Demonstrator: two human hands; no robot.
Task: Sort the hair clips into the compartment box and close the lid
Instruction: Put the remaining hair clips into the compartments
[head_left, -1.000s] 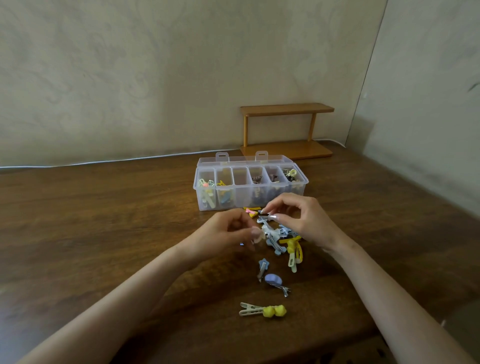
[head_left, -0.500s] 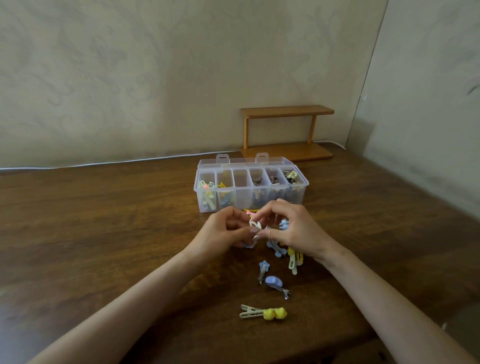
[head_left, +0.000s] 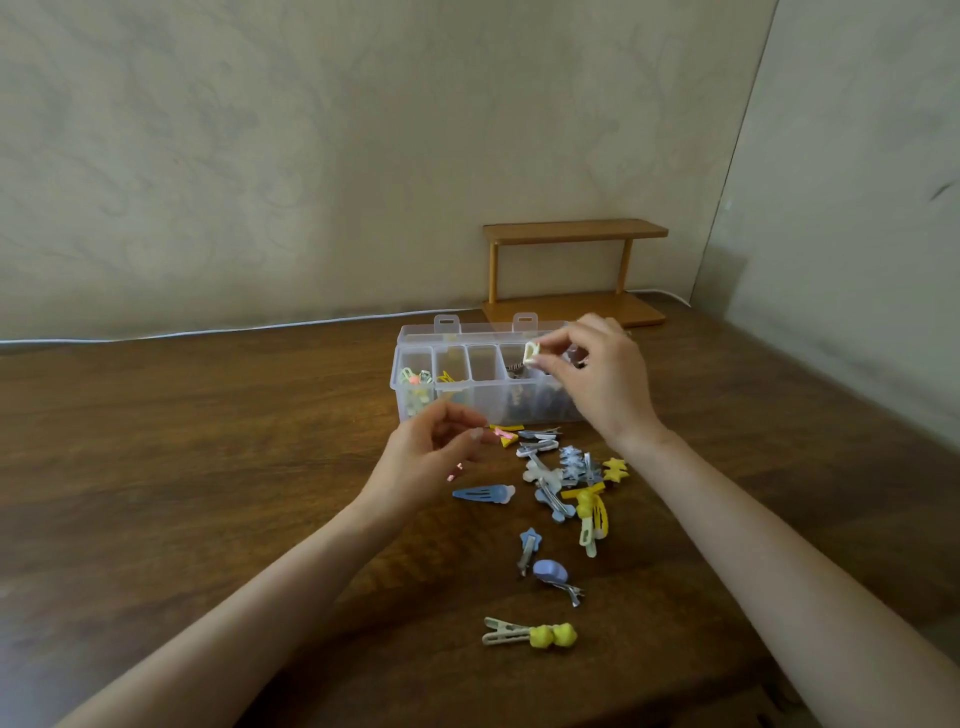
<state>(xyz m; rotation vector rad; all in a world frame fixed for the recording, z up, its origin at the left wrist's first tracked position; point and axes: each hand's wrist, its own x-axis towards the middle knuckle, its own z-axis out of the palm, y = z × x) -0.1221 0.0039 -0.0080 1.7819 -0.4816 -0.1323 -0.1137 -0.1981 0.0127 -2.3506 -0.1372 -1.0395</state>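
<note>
A clear compartment box (head_left: 415, 364) stands open on the wooden table, its lid folded back; several compartments hold clips. My right hand (head_left: 605, 382) is raised over the box's right half and pinches a small pale yellow-white clip (head_left: 532, 353) between thumb and fingertips. My left hand (head_left: 428, 462) hovers just in front of the box's left end, fingers loosely curled, holding nothing that I can see. A pile of loose hair clips (head_left: 563, 478) lies in front of the box. Nearer to me lie a blue snap clip (head_left: 483, 492), a blue star clip (head_left: 529, 548), a lilac clip (head_left: 551, 572) and a yellow-ball clip (head_left: 530, 634).
A small wooden two-tier shelf (head_left: 574, 270) stands behind the box against the wall. A white cable (head_left: 208, 331) runs along the table's back edge. A second wall closes off the right side. The table's near edge is at the bottom right.
My right hand has lifted from the pile to above the box, carrying the pale clip. My left hand has let go and drawn back to the left.
</note>
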